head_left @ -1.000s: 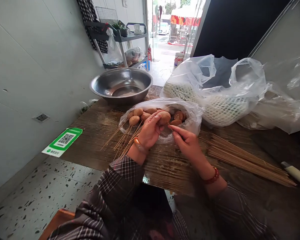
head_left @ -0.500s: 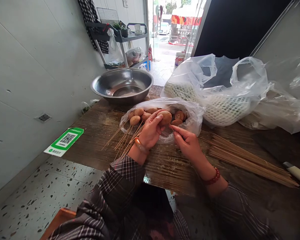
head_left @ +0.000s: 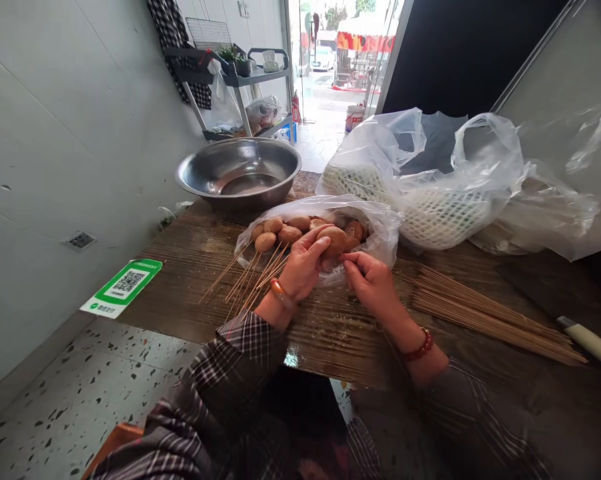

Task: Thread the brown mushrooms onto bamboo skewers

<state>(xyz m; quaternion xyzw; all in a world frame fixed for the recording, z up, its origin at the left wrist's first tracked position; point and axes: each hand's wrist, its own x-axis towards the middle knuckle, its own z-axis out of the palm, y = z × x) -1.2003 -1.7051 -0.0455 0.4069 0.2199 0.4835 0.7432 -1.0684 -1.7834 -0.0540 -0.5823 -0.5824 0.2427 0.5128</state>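
Observation:
A brown, egg-shaped piece of food point(head_left: 333, 240) is held between the thumb and fingers of my left hand point(head_left: 303, 267). Close on its right, my right hand point(head_left: 373, 283) pinches a thin wooden skewer point(head_left: 343, 257) whose tip meets the lower right of the piece. Behind both hands lies an open clear plastic bag point(head_left: 387, 230) with several more brown pieces. Several skewered pieces point(head_left: 265, 241) rest at its left side, their sticks pointing toward me. A bundle of bare skewers point(head_left: 490, 313) lies on the table to the right.
A metal basin point(head_left: 240, 170) stands at the table's back left. Plastic bags with white netted items point(head_left: 445, 213) fill the back right. A knife handle point(head_left: 587, 340) lies at the right, and a green QR card point(head_left: 125, 287) at the left edge of the wooden table point(head_left: 180, 267).
The view has shifted slightly to the right. My right hand has moved closer to the held piece, and less of the skewer shows between them.

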